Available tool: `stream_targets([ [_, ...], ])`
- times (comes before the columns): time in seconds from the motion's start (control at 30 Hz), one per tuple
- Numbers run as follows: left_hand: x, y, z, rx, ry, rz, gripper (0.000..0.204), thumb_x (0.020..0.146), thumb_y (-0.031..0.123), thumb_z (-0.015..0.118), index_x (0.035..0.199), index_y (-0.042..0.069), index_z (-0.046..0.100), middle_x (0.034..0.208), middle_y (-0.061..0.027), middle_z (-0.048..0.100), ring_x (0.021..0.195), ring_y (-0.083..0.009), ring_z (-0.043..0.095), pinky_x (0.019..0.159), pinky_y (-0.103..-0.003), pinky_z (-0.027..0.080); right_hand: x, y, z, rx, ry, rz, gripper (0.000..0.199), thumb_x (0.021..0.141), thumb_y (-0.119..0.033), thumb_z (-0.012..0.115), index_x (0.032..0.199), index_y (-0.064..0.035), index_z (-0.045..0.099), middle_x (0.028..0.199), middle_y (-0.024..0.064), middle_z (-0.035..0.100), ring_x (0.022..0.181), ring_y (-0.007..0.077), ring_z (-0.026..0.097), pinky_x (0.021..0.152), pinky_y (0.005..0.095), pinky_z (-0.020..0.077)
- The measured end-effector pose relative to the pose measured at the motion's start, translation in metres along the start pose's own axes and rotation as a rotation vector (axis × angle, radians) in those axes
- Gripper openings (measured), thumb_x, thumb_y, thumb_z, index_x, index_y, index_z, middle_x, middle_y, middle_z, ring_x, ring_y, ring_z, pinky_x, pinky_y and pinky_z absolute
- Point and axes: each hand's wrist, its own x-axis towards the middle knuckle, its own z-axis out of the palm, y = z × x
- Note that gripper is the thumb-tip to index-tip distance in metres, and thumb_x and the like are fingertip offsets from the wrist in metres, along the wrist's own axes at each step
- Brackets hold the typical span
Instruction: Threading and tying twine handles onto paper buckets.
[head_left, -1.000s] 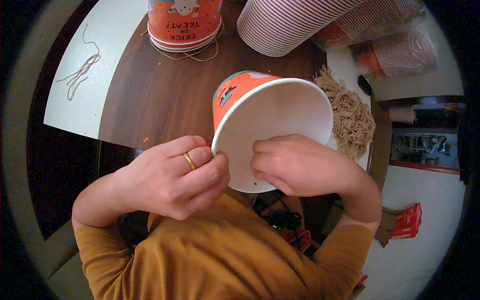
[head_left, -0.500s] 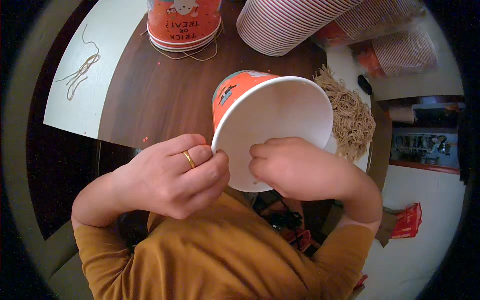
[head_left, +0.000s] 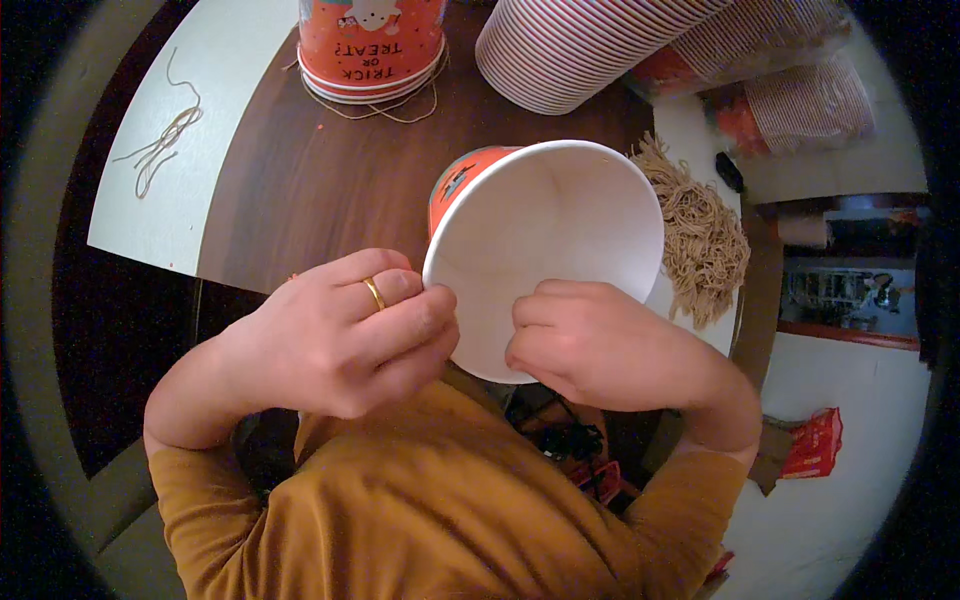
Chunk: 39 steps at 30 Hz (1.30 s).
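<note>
The dark wooden table [head_left: 330, 190] spreads out under me, with a stack of striped cups [head_left: 590, 45] lying at its far edge and a tangle of tan twine [head_left: 700, 230] to my right. Tipped toward me is the orange paper bucket [head_left: 545, 250], its white inside showing. My left hand [head_left: 340, 335] is curled closed, pinching the near rim, and my right hand [head_left: 600, 345] is closed on the rim beside it.

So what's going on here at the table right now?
A person in a mustard top holds a large paper bucket, orange outside and white inside, tipped so its open mouth faces them. The left hand, with a gold ring, and the right hand both pinch its near rim. Whether anything is between the fingers can't be seen. Behind on the dark table are a stack of similar buckets, striped cups and a bundle of tan string.
</note>
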Motion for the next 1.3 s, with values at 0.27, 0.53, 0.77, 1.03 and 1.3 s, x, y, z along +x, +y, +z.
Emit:
stream_targets([
  [0.27, 0.012, -0.022, 0.004, -0.067, 0.039, -0.067, 0.019, 0.068, 0.013, 0.059, 0.083, 0.001, 0.057, 0.087, -0.0092, 0.054, 0.076, -0.0223, 0.057, 0.068, -0.033, 0.047, -0.019, -0.006, 0.006, 0.157, 0.212, 0.085, 0.013, 0.073, -0.010, 0.062, 0.085, -0.0042, 0.061, 0.082, 0.0107, 0.054, 0.084, 0.0289, 0.055, 0.073, 0.0379, 0.0454],
  [0.53, 0.038, -0.047, 0.019, -0.036, 0.240, -0.121, 0.026, 0.068, 0.011, 0.061, 0.092, 0.002, 0.059, 0.095, -0.0114, 0.057, 0.080, -0.0278, 0.058, 0.072, -0.036, 0.047, -0.025, -0.004, 0.011, 0.307, 0.491, 0.435, 0.018, 0.072, -0.008, 0.065, 0.090, -0.0034, 0.065, 0.084, 0.0100, 0.059, 0.074, 0.0245, 0.058, 0.066, 0.0319, 0.0459],
  [0.77, 0.028, 0.007, 0.085, -0.222, 0.608, -0.361, 0.030, 0.067, 0.008, 0.075, 0.093, 0.005, 0.061, 0.089, -0.0089, 0.059, 0.078, -0.0249, 0.059, 0.065, -0.034, 0.048, -0.024, 0.005, 0.007, 0.538, 0.601, 0.662, 0.017, 0.075, -0.007, 0.067, 0.091, -0.0013, 0.067, 0.082, 0.0042, 0.057, 0.066, 0.0087, 0.050, 0.057, 0.0223, 0.0393],
  [1.03, 0.040, 0.013, 0.121, -0.188, 0.812, -0.493, 0.026, 0.068, 0.004, 0.075, 0.090, 0.005, 0.061, 0.087, -0.0078, 0.060, 0.075, -0.0240, 0.060, 0.072, -0.036, 0.051, -0.011, 0.003, 0.008, 0.525, 0.641, 0.616, 0.017, 0.076, -0.008, 0.067, 0.092, -0.0011, 0.068, 0.082, 0.0049, 0.059, 0.072, 0.0107, 0.053, 0.063, 0.0236, 0.0414],
  [1.3, 0.035, 0.007, 0.132, -0.101, 0.868, -0.421, 0.020, 0.070, 0.002, 0.072, 0.087, 0.003, 0.061, 0.084, -0.0080, 0.060, 0.080, -0.0228, 0.061, 0.086, -0.043, 0.050, -0.008, 0.005, 0.006, 0.599, 0.604, 0.632, 0.020, 0.075, -0.008, 0.066, 0.093, -0.0011, 0.068, 0.083, 0.0056, 0.060, 0.073, 0.0115, 0.054, 0.066, 0.0246, 0.0426],
])
